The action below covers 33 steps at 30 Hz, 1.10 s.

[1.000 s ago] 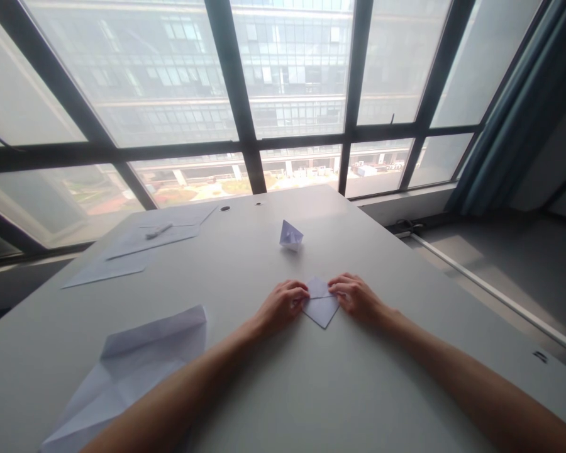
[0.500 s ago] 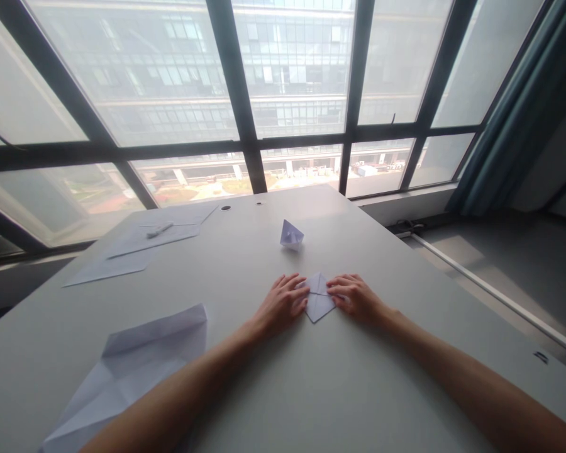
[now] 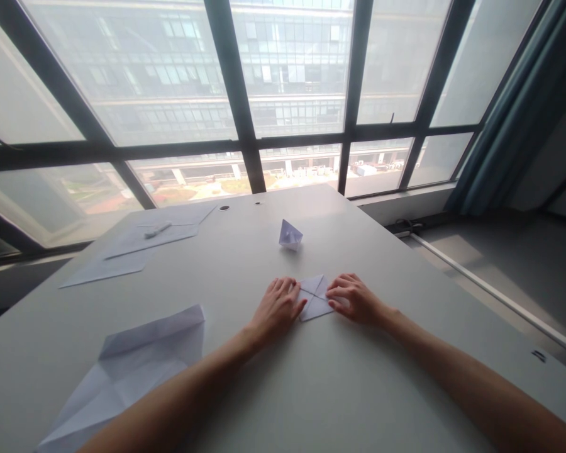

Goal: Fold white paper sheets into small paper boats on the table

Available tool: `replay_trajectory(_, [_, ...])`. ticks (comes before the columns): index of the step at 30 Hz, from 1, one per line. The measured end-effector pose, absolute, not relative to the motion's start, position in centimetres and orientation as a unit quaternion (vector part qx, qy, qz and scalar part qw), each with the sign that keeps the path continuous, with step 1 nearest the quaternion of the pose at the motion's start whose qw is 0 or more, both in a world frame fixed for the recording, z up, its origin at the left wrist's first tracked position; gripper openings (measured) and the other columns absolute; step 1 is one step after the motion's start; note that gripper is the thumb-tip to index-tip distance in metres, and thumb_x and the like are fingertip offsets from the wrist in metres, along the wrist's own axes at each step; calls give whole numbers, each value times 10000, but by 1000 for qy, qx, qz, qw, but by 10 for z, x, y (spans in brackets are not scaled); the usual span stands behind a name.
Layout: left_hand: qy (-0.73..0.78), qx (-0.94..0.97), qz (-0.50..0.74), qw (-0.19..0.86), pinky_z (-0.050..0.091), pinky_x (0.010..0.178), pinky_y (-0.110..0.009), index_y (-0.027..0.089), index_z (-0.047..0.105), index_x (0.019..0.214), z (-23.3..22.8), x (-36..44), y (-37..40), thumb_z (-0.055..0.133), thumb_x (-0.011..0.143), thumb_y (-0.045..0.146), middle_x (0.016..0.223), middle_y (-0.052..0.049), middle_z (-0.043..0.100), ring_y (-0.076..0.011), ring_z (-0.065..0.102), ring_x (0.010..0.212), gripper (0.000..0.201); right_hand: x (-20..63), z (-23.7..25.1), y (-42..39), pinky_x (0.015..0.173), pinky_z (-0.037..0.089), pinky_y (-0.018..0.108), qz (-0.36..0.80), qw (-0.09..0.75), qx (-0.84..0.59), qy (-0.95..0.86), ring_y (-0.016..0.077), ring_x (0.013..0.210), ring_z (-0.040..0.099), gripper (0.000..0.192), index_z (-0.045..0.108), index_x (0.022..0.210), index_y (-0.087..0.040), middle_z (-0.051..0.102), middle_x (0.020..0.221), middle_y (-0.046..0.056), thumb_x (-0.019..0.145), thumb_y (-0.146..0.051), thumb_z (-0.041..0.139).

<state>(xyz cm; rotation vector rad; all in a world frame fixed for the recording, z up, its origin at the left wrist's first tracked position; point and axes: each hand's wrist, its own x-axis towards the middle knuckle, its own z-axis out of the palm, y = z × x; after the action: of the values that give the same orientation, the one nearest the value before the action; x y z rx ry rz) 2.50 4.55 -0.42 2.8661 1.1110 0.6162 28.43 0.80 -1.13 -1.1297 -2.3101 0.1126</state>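
A small square of folded white paper [image 3: 315, 296] lies flat on the table, with crease lines crossing near its middle. My left hand [image 3: 277, 305] grips its left edge, thumb toward me and fingers bent over the far side; the paper beneath them is hidden. At the opposite edge, my right hand [image 3: 355, 300] holds the paper between thumb and fingertips. Just beyond stands a small folded paper shape [image 3: 290, 236] with a pointed top, touched by neither hand.
A large creased paper sheet [image 3: 141, 355] lies at the near left, partly behind my left forearm. Farther back are flat paper sheets [image 3: 122, 251] with a small pale object [image 3: 158, 230] on top. The white table [image 3: 387, 390] reaches toward tall windows; a curtain [image 3: 495, 138] hangs right.
The folded paper has turned on the table, its creases now running diagonally in an X. My left hand has shifted slightly left and its thumb stands farther from the fingers.
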Motion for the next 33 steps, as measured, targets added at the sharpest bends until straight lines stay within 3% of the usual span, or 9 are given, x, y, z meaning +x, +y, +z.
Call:
replay_trajectory(3, [359,910,205,16,414,1028,-454,187,580,1274,-3,25,50,470,1002,361,1177,-123,621,-273,569,1091,342,284,-9,5,978,415,429,58,283,-402,-869,229,999,612,104,726,966,-264,708,981,51,886,-270,660])
replay_trajectory(8, [355,910,210,31,393,1086,-454,208,609,1270,-12,24,57,469,1004,311,1300,-105,615,-268,544,1215,318,282,-9,2,1102,360,454,92,274,-372,-882,252,1311,481,122,693,995,-262,622,1315,51,878,-251,660])
replay_trajectory(11, [352,911,213,38,382,1108,-472,225,600,1300,-18,22,61,510,986,357,1395,-105,562,-288,489,1302,352,282,-11,3,1127,345,462,101,250,-374,-888,260,1349,455,231,656,1126,-251,540,1432,82,902,-304,643])
replay_trajectory(14, [341,914,215,36,370,1117,-500,233,591,1313,-18,22,61,526,978,351,1450,-101,515,-305,442,1348,361,281,-14,5,1089,388,452,82,246,-382,-887,265,1287,516,381,603,1273,-260,581,1388,95,902,-333,646])
replay_trajectory(20, [218,950,209,84,344,1136,-442,270,530,1383,-2,27,49,449,998,178,1367,-60,602,-218,498,1305,404,279,-13,5,966,440,451,19,230,-425,-875,283,1173,543,402,613,1289,-303,612,1325,86,891,-338,657])
replay_trajectory(27, [176,957,200,118,340,1137,-409,304,664,1209,5,27,46,578,948,256,1289,-35,656,-215,557,1245,279,281,-14,7,881,456,384,12,251,-467,-848,224,933,599,227,699,1116,-235,666,1011,83,947,-324,577])
replay_trajectory(33, [192,945,215,156,387,1093,-369,241,665,999,4,29,48,550,945,200,1175,-48,696,-194,607,1144,133,285,-21,12,961,439,417,10,271,-444,-854,254,1127,559,254,684,1175,-272,648,1251,80,945,-277,577])
